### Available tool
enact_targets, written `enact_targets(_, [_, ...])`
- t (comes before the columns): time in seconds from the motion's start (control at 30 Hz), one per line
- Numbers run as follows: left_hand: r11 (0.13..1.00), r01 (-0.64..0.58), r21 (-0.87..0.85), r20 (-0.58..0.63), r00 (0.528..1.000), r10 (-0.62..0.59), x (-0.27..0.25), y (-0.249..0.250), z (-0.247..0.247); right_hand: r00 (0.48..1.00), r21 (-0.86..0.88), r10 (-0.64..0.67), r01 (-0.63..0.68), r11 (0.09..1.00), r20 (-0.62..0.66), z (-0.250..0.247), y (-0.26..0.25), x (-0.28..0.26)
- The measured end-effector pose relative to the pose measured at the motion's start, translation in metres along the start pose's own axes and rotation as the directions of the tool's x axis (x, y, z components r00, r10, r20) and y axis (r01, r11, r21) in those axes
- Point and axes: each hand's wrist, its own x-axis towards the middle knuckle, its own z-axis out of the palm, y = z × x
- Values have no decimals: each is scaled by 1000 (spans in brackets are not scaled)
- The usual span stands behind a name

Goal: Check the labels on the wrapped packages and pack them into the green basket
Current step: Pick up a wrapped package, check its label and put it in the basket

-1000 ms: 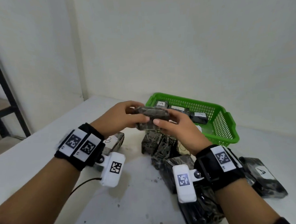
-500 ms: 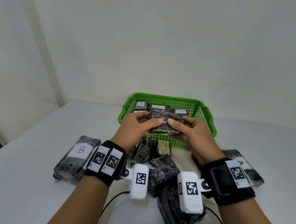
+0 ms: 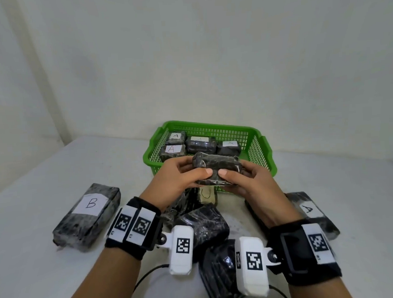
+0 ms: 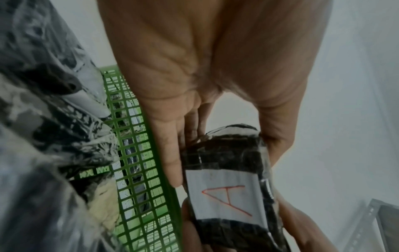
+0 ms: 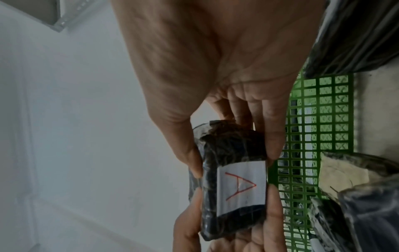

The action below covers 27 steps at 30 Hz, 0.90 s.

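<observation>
Both hands hold one small black wrapped package [image 3: 217, 167] just in front of the green basket [image 3: 264, 145], above the table. My left hand [image 3: 192, 172] grips its left end and my right hand [image 3: 235, 176] its right end, thumbs on the near face. No label shows in the head view. In the wrist views its white label [image 4: 224, 192] carries a red A [image 5: 239, 184], on the side turned away from the head camera. The basket holds several black packages labelled A [image 3: 171, 150].
A long package marked B [image 3: 87, 213] lies on the white table at the left, and one marked A [image 3: 312, 211] at the right. More black packages [image 3: 204, 223] are piled under my wrists. A plain wall stands behind the basket.
Both hands still hold the same package, now closer to the basket's near wall. The head view has swung so that the basket sits in the middle and the B package shows.
</observation>
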Motion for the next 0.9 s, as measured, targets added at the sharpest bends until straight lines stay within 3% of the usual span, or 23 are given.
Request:
enact_targets(0.13, [998, 18, -65, 56, 998, -14, -5, -4, 0, 1000, -8, -10, 10, 1000, -16, -1, -1, -5])
enact_targets(0.63, [999, -4, -50, 45, 999, 6, -8, -2, 2, 1000, -50, -21, 20, 999, -15, 1, -3, -10])
enact_targets(0.77, [1000, -29, -13, 19, 999, 29, -8, 0, 1, 999, -69, -13, 16, 997, 38, 0, -3, -11])
enact_targets(0.9, [997, -15, -81, 30, 999, 17, -10, 2, -3, 998, -126, -16, 24, 992, 65, 1, -3, -13])
